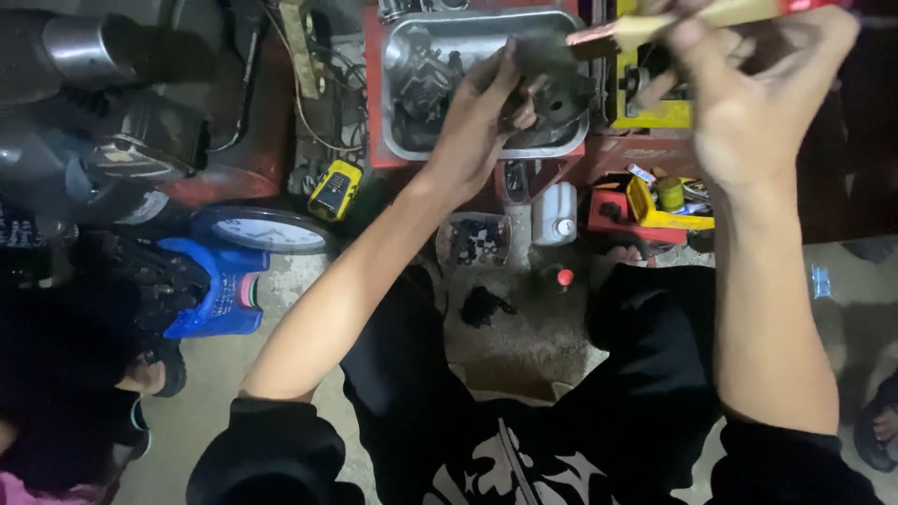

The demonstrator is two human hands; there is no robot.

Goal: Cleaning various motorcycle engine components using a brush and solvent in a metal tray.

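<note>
from up here i see my left hand (477, 112) clasped around a dark, greasy metal part (552, 89) with holes in it, holding it up just over the steel tray (402, 140) that sits on a red stand. my right hand (748, 103) is clenched on the wooden handle of a brush (655, 26), its red-tipped end poking out past my knuckles to the right and its working end touching the top of the dark part. the right hand is blurred, so i cannot make out the fingers singly. inside the tray lie more dark engine pieces (426, 79), near my left thumb. below the tray, on the concrete floor, stand a white plastic jug (554, 213) and a small red-capped bottle (563, 278), with a clear tub of small parts (475, 240) just beside the jug. a round wall clock (269, 230) lies flat to the left, touching a blue plastic piece (220, 290), and a yellow handheld meter (335, 190) rests near it.
</note>
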